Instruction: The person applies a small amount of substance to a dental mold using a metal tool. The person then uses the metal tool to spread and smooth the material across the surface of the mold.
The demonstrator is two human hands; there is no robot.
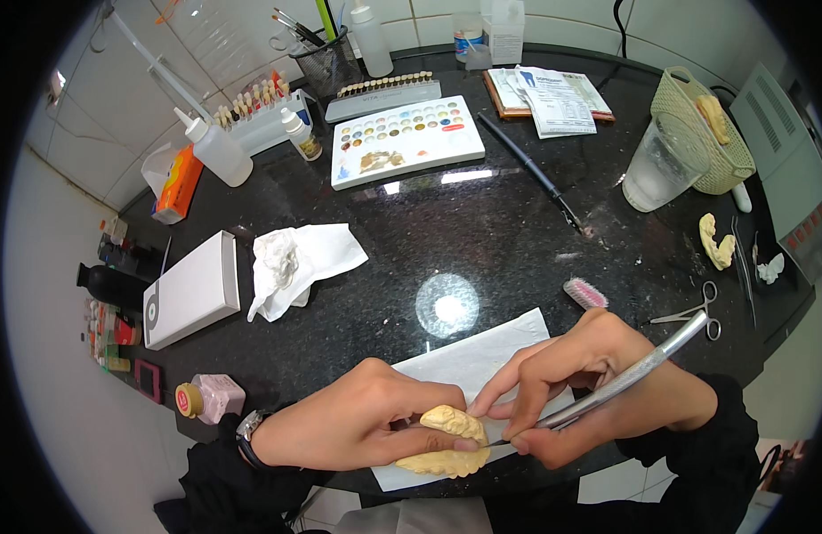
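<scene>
My left hand (366, 418) grips a pale yellow dental cast (451, 423) over a white paper sheet (464, 347) at the near edge of the dark counter, with thumb across the cast. My right hand (584, 374) is closed on a silver knurled metal-handled tool (649, 363), pen-like, its narrow tip at the cast beside my left thumb; the exact point of contact is hard to make out. A pink-and-white brush (585, 292) lies beyond my right hand, and steel forceps with ring handles (709, 307) lie to its right.
Around the dark counter (384, 249) are a white palette (406, 142), a long brush (527, 160), crumpled tissue (291, 262), a white box (189, 289), a pink jar (217, 398), a clear cup (660, 160), a basket (731, 165), another cast (717, 242), tweezers (745, 276), bottles and shade guides.
</scene>
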